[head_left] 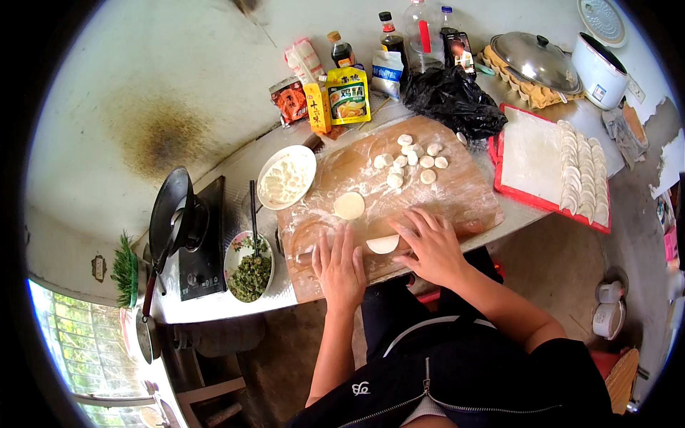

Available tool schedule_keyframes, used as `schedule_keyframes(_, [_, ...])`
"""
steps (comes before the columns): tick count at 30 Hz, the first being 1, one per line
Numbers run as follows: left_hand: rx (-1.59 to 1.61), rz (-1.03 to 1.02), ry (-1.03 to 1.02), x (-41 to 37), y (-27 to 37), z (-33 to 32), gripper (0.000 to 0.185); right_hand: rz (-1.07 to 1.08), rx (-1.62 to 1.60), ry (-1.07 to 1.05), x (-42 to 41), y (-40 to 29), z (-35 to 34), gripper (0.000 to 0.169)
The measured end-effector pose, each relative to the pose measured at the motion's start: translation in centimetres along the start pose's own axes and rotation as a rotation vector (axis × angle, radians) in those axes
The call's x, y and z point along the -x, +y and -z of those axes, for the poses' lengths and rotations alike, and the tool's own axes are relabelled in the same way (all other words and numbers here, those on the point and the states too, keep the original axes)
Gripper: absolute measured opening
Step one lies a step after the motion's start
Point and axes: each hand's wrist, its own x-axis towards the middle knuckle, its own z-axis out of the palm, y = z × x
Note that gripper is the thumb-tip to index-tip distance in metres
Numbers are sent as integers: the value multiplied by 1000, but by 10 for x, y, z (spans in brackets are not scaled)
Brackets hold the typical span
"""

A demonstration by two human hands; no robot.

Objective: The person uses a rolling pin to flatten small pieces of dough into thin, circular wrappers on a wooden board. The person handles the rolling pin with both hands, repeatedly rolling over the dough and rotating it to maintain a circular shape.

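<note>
My left hand (340,265) lies flat with its fingers extended over the left part of a wooden rolling pin (305,258), whose end shows beside it. My right hand (431,246) rests over the pin's right part, fingers apart. Between the hands a pale dough piece (383,244) shows at the pin, the pin partly hidden. A flat round dough wrapper (349,206) lies just above on the floured wooden board (460,198). Several small dough pieces (427,162) sit further back on the board. A white bowl of flour (287,177) stands at the board's left edge.
At left are a bowl of chopped green filling (250,275) with chopsticks (253,214), an induction cooker (200,273) and a wok (170,214). Seasoning packets (348,96), bottles and a black plastic bag (455,101) stand behind. A red-rimmed tray (530,144) holds rows of dumplings (584,171) at right.
</note>
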Motion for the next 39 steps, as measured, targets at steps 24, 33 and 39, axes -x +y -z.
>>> schedule_keyframes(24, [-10, -142, -35, -33, 17, -1, 53, -118, 122, 297, -47, 77, -26, 42])
schedule_keyframes(33, [-140, -39, 21, -107, -6, -31, 64, -165, 83, 359, -114, 91, -32, 48])
schedule_keyframes(39, [-141, -34, -2, -109, -9, -33, 65, -224, 113, 314, -118, 94, -37, 53])
